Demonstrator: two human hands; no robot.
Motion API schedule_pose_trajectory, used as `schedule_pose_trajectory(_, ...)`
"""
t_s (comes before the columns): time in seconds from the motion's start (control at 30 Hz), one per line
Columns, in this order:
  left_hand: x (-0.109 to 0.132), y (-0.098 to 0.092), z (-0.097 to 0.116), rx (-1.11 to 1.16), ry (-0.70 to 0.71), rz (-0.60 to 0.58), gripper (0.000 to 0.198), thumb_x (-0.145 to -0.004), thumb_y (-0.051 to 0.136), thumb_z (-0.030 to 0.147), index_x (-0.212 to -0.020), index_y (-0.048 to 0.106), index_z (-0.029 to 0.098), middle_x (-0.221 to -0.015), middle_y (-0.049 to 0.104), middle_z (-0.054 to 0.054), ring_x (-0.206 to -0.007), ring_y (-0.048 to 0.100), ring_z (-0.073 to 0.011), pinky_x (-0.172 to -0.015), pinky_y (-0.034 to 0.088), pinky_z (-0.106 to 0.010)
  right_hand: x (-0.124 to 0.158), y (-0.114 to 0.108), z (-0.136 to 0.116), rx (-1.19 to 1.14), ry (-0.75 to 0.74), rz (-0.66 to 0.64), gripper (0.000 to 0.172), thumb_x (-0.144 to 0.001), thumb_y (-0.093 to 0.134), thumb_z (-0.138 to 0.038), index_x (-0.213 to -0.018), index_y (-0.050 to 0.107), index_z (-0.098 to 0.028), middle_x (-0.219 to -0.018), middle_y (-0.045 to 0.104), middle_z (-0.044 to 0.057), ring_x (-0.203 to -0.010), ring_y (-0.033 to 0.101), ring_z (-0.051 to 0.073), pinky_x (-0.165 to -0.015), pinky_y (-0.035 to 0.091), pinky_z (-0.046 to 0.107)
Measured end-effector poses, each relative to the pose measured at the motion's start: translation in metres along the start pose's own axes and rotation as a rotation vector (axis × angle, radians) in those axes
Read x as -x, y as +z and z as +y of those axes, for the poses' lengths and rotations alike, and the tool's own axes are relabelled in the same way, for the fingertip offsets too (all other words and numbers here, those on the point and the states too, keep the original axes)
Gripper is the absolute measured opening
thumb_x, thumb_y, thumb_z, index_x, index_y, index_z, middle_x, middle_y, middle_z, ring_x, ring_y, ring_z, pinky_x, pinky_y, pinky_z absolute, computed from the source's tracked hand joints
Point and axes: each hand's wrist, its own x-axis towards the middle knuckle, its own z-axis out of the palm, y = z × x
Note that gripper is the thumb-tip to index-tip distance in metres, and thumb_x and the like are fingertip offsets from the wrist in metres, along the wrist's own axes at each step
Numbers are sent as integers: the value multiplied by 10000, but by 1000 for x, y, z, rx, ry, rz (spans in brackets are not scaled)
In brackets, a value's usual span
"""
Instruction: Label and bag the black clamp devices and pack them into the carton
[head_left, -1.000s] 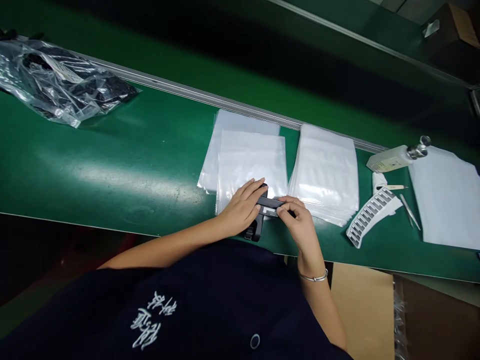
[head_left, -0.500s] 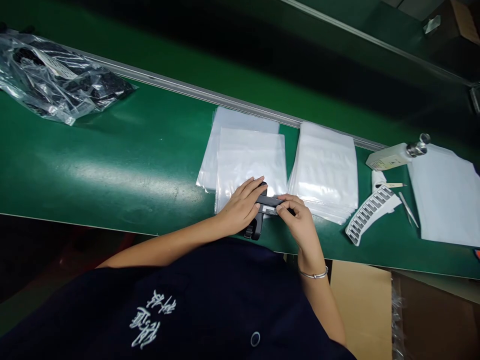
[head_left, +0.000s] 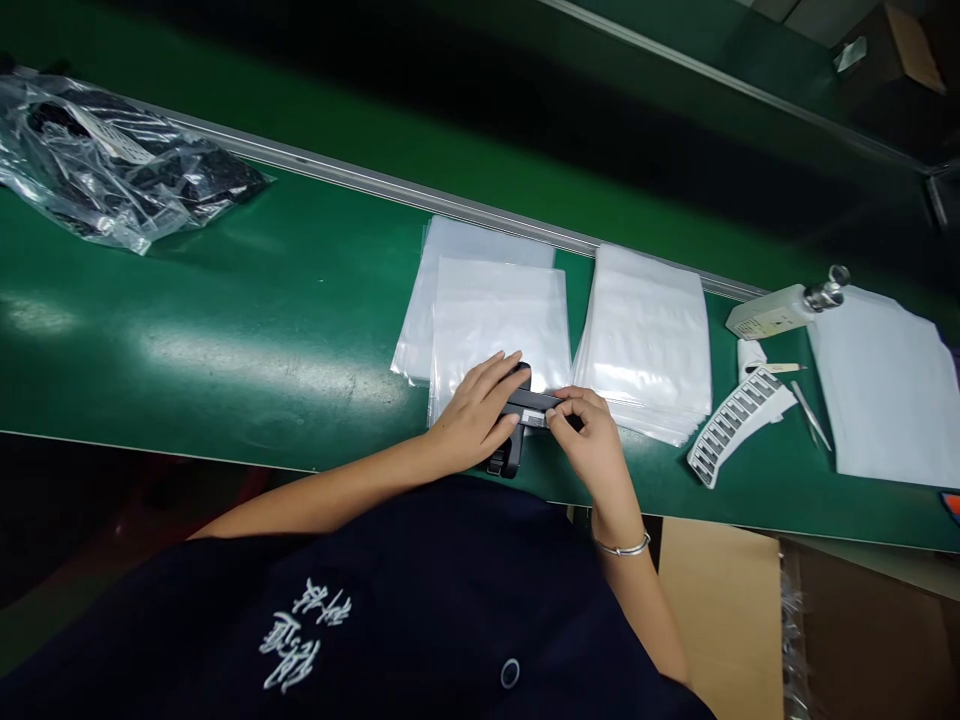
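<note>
A small black device (head_left: 525, 410) with a pale label strip lies at the near edge of the green belt (head_left: 225, 330), on the corner of a clear plastic bag (head_left: 499, 315). My left hand (head_left: 480, 415) lies over its left end, fingers curled around it. My right hand (head_left: 592, 440) pinches its right end where the label sits, fingers pressed together. A silver bracelet is on my right wrist.
A second stack of clear bags (head_left: 649, 340) lies to the right. Further right are a curled strip of labels (head_left: 739, 420), a white bottle (head_left: 780, 310), tweezers (head_left: 810, 415) and white sheets (head_left: 885, 385). A crumpled bag of black parts (head_left: 112, 165) sits far left. A cardboard box (head_left: 720, 610) stands below the belt.
My right fingertips have crept slightly left along the device's label. The view has shifted a little; the hands stay on the device.
</note>
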Motion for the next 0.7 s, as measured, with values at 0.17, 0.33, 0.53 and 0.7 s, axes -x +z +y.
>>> schedule_pose_trajectory(0.17,-2,-22,-9,-167,288,-206,314,-978,427,296,-1180,663,246,-1220,689,-54,-1224,569,-237,-995,430,-400,0,-8,6,-13,-28,-31,221,-827,590,-368,-654,601,-231,-1060,670,86,-1087,577,295,-1013,372,508)
schedule_pose_trajectory(0.33,-34,-50,-8,-229,461,-423,281,-952,507,338,-1154,682,250,-1159,693,-63,-1072,617,-215,-775,430,-310,3,-39,25,12,-136,-149,394,-860,659,-427,-1225,646,-278,-1358,587,73,-1275,517,278,-1076,398,475)
schedule_pose_trajectory(0.53,-66,-45,15,-315,593,-555,201,-892,609,333,-1041,706,242,-891,679,-53,-889,592,-201,-732,367,-313,8,-42,34,262,-210,-184,439,-921,605,-427,-1343,567,-313,-1356,599,71,-1290,508,302,-1147,225,618)
schedule_pose_trajectory(0.7,-54,-46,14,-362,564,-533,235,-915,575,352,-1044,703,204,-839,646,-58,-876,578,-203,-720,357,-316,8,-42,32,288,-200,-196,428,-928,595,-399,-1342,563,-293,-1310,626,78,-1247,540,298,-1151,192,631)
